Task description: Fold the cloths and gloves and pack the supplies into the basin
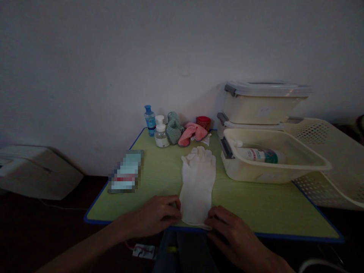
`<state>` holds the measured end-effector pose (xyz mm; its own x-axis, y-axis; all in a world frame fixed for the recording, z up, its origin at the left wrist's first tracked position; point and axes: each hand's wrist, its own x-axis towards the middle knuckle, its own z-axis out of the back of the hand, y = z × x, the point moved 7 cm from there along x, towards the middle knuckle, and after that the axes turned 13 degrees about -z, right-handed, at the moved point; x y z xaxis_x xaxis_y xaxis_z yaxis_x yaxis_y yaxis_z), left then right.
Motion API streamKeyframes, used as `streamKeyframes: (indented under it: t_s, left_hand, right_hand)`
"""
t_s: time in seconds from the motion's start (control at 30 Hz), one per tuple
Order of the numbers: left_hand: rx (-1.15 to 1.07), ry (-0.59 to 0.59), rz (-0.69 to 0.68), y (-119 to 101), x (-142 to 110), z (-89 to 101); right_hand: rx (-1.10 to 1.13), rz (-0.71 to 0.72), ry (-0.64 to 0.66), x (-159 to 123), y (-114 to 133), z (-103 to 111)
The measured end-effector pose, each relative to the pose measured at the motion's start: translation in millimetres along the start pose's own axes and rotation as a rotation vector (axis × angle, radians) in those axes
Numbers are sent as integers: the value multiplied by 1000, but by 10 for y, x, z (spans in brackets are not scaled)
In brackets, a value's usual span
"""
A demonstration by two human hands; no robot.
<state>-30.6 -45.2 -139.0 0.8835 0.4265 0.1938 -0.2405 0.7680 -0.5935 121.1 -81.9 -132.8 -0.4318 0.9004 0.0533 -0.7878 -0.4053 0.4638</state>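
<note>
White fabric identifies the work item: 1 glove (198, 185), lying flat on the worktop (160, 174) between the left fingers (172, 200) and the right fingers (222, 212). Its cuff is level with the fingers; its tips point away from them. Whether a 2nd glove lies beneath cannot be determined.

Finger state: both sets are curled and touch opposite edges of the cuff. Neither view of the thumbs confirms whether fabric is pinched.

Progress (judged): laying out appears complete along the palm and cuff. The tips remain slightly bunched, and 0 folds cross the palm. Any work left beyond smoothing those tips cannot be established.

Markings: 0 brands are legible.
1. Beyond the right fingers, a bottle (273, 156) lies inside a cream tub (256, 172). Its label carries red print and a teal panel.
2. Farther beyond, a lidded box (244, 110) bears a pale label with faint marks.
3. Beyond the left fingers, a blue bottle (150, 123) and a pump bottle (161, 138) carry unreadable labels.
4. Left of these bottles, nearer the left fingers, a phone (126, 171) has a pixelated screen.
</note>
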Motion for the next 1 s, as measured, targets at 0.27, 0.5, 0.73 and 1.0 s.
streamKeyframes:
  t_s: [0.27, 0.5, 0.73, 1.0]
  left_hand:
    - [93, 6, -107, -70, 355, 286]
    - [322, 111, -155, -114, 903, -76]
    - [270, 188, -140, 11, 877, -391]
    - [148, 255, -93, 60, 830, -427]
  right_hand:
    - [67, -33, -219, 276, -104, 439]
    - [130, -35, -251, 951, -167, 492]
    - [118, 44, -193, 1350, -226, 321]
    - [340, -75, -182, 1674, -494, 168]
